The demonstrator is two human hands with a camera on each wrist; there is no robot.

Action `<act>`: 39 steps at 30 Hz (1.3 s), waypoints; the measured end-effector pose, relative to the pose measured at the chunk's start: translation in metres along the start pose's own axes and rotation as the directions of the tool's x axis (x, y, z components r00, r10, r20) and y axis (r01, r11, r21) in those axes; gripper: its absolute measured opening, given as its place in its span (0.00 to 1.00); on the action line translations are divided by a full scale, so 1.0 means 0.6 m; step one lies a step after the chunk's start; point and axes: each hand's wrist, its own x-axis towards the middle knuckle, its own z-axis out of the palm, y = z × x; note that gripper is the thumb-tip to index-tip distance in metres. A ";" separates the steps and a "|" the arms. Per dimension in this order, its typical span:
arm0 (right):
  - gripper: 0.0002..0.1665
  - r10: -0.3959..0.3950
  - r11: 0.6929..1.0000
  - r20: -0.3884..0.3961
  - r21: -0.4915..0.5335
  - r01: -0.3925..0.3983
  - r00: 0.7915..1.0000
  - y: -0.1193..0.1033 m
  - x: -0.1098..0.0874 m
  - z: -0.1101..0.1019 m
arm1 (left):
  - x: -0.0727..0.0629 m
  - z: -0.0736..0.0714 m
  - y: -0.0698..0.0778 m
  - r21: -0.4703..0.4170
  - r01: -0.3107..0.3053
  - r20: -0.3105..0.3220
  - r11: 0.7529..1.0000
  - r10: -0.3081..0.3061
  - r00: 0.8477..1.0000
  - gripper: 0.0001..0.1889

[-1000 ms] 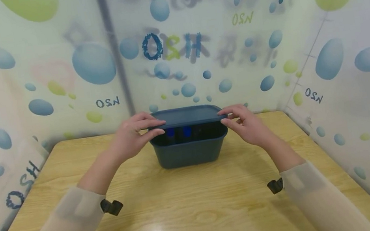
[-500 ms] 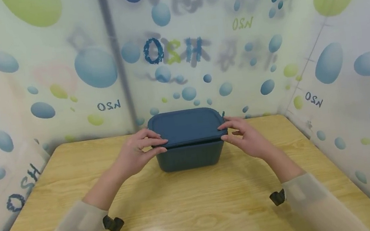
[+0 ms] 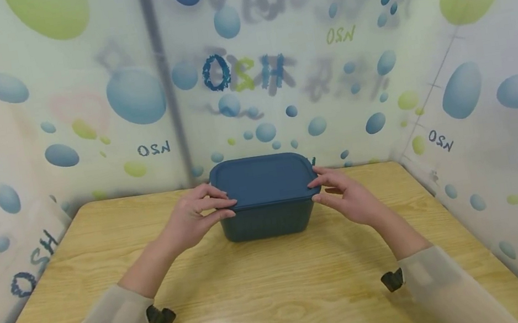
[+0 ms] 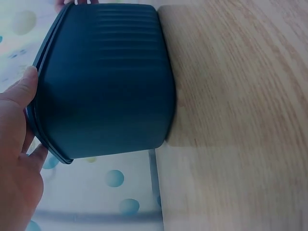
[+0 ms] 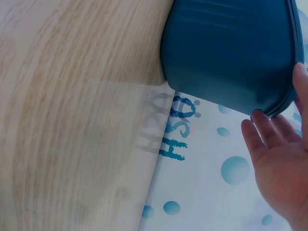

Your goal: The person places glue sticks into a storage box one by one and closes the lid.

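Observation:
A dark blue plastic storage box stands near the back of the table. Its matching lid lies flat across the top, covering the inside. At the lid's front left corner my left hand pinches the edge, thumb in front and fingers on top. The right hand holds the opposite front corner the same way. Seen from the left wrist, the thumb rests at the lid's rim, beside the ribbed box wall. In the right wrist view, fingertips reach round the lid's corner.
The box stands on a light wood table with a glossy reflection near the front. Pale wall sheets printed with blue and green ovals and lettering enclose the back and sides. A dark strap-like device sits at each wrist.
The lid's front edge has come down from a raised tilt onto the box, hiding the dark inside and the blue things in it. Both hands lowered with it, still at the corners.

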 end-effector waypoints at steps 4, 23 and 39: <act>0.18 -0.008 1.000 -0.009 0.004 0.008 1.000 0.004 -0.004 0.005 | -0.006 0.003 -0.001 -0.010 0.012 0.002 1.000 -0.012 1.000 0.15; 0.39 0.150 0.988 0.014 -0.024 -0.150 0.989 -0.008 0.036 -0.009 | 0.024 -0.015 -0.037 0.099 0.464 0.190 0.880 -0.475 0.859 0.40; 0.41 0.239 0.949 0.116 0.181 -0.257 0.964 0.029 0.051 0.021 | 0.022 -0.003 -0.056 0.111 0.643 0.278 0.758 -0.645 0.712 0.50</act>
